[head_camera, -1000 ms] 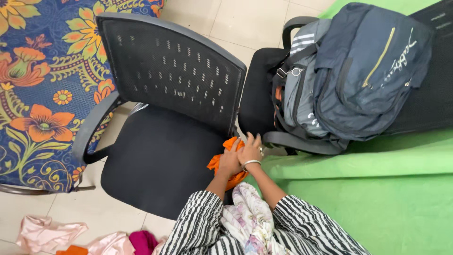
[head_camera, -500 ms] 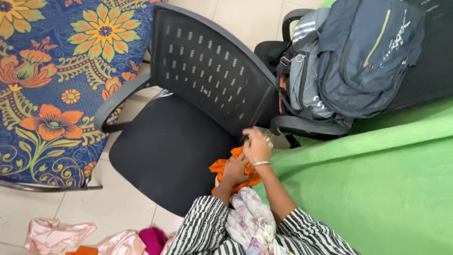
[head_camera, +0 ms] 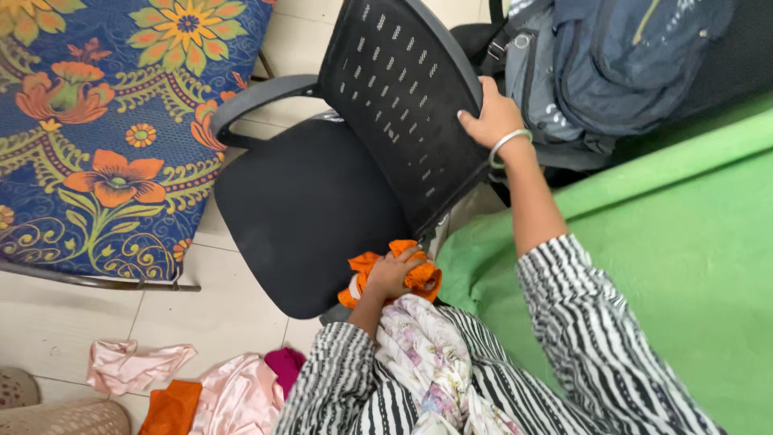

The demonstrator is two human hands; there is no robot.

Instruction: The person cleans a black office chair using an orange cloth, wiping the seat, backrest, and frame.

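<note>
Since the earlier frames, I note that the right hand (head_camera: 493,117) has left the orange cloth (head_camera: 390,272) and risen to the top edge of the black mesh chair back (head_camera: 398,97); the left hand (head_camera: 392,274) has stayed on the cloth.

Going left to right: the left hand is closed, fingers curled over the bunched orange cloth, pressing it against the near right edge of the black chair seat (head_camera: 310,213). Just below that hand lies a floral fabric (head_camera: 427,362) across the lap. Up and to the right, the right hand grips the rim of the chair back, fingers wrapped over the front, thumb hidden behind.

Progress, in my judgement: the cloth sits only at one corner of the seat; most of the seat and the whole back are not yet reached by it.

Orientation: the chair back's long axis runs diagonally from beside the left hand to beyond the right hand, its mesh face turned leftward toward the seat. The crumpled cloth shows no clear axis.
</note>
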